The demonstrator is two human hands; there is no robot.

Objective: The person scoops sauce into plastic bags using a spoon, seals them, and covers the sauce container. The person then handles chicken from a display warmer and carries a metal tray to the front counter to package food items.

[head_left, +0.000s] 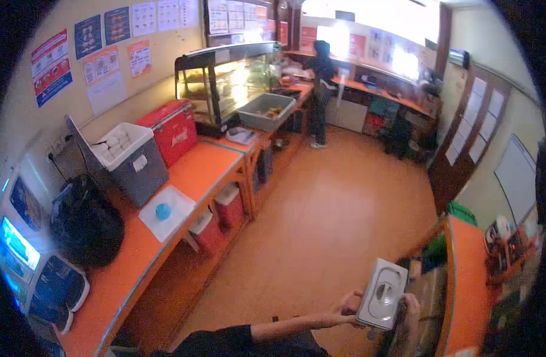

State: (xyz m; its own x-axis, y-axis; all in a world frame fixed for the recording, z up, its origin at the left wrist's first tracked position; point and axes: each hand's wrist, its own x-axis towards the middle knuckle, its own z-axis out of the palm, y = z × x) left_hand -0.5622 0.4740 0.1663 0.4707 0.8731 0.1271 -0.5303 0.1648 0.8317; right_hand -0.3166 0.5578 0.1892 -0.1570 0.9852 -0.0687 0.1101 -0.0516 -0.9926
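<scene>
L wall (166, 56) cream-ish, posters (50, 66) up top. Orange counter (206, 171) w/ metal-look edge runs along it, open shelf (166, 291) below. Lit glass case (234, 80) at far end. Floor (326, 208) orange-brown, shiny, glare mid-rm. Far counter (374, 88) also orange; bright band (386, 15) above is blown out, can't tell window vs lamp. R side: brown door (448, 178) w/ white sheets, whiteboard (517, 178), short orange counter (469, 262).
</scene>
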